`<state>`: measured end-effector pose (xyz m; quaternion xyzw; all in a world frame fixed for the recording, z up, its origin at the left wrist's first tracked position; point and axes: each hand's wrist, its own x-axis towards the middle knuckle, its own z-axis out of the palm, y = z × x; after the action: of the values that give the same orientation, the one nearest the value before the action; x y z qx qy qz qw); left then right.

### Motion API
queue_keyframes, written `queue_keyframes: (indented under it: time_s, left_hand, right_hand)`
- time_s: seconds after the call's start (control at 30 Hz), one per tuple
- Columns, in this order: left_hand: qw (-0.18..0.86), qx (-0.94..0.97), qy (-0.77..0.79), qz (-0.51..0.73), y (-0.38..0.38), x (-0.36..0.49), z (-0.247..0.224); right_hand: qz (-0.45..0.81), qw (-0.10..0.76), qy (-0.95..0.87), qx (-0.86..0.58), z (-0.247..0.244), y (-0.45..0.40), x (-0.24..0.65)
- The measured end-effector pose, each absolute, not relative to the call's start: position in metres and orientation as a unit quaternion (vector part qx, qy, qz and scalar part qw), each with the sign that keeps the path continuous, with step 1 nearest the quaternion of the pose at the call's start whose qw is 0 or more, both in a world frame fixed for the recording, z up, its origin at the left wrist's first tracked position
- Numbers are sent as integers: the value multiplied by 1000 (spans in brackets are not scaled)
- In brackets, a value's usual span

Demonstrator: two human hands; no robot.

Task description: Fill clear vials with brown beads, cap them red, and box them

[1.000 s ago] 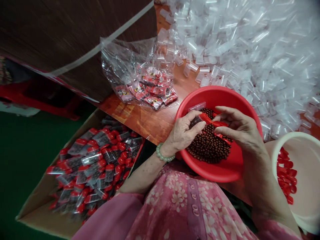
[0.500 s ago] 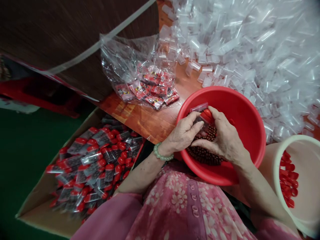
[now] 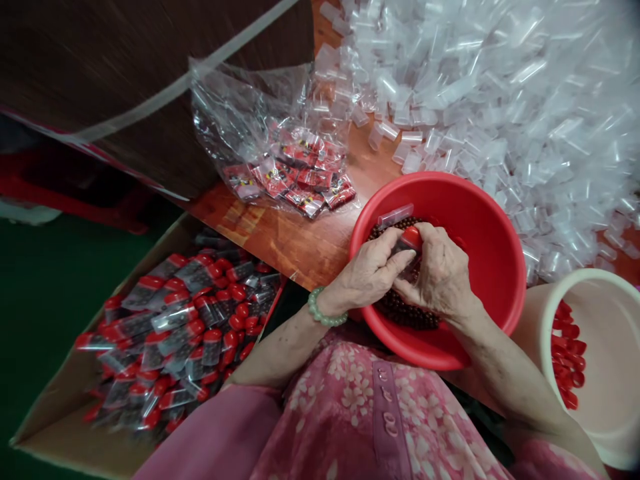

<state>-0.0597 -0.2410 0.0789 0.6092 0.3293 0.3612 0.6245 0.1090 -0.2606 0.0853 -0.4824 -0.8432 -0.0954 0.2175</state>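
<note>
Above the red basin [image 3: 493, 267], my left hand [image 3: 370, 272] grips a small clear container with a red cap [image 3: 411, 237]. My right hand [image 3: 443, 275] closes on the same container from the other side, its fingers at the red end. Both hands cover most of the container's body. Under them lies a heap of shiny brown beads [image 3: 409, 313] in the basin. An open-looking clear plastic tube [image 3: 396, 215] rests on the beads by the far left wall. A green bead bracelet [image 3: 324, 308] circles my left wrist.
A cardboard box [image 3: 55, 427] at lower left holds many filled red-capped containers [image 3: 185, 333]. Red printed packets [image 3: 305, 173] lie in a clear bag [image 3: 235, 113] on the wooden table [image 3: 295, 247]. Clear tubes [image 3: 480, 100] are piled behind the basin. A white bucket [image 3: 620, 373] at right holds red caps [image 3: 567, 353].
My right hand has closed in from a wider spread, its fingers now around the container's red end. My left hand keeps its hold. The whole view has shifted slightly.
</note>
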Motion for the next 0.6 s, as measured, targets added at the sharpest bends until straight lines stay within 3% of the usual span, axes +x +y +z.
queue_keyframes:
  time_s: [0.23, 0.47, 0.6]
  left_hand:
    - [636, 597, 338, 354, -242, -61, 78]
    - [686, 483, 348, 419, -244, -56, 76]
    - [648, 463, 358, 487, -252, -71, 86]
  right_hand:
    - [-95, 199, -854, -471, 83, -258, 112]
    - [58, 161, -861, -480, 100, -258, 106]
    - [133, 150, -843, -499, 123, -259, 138]
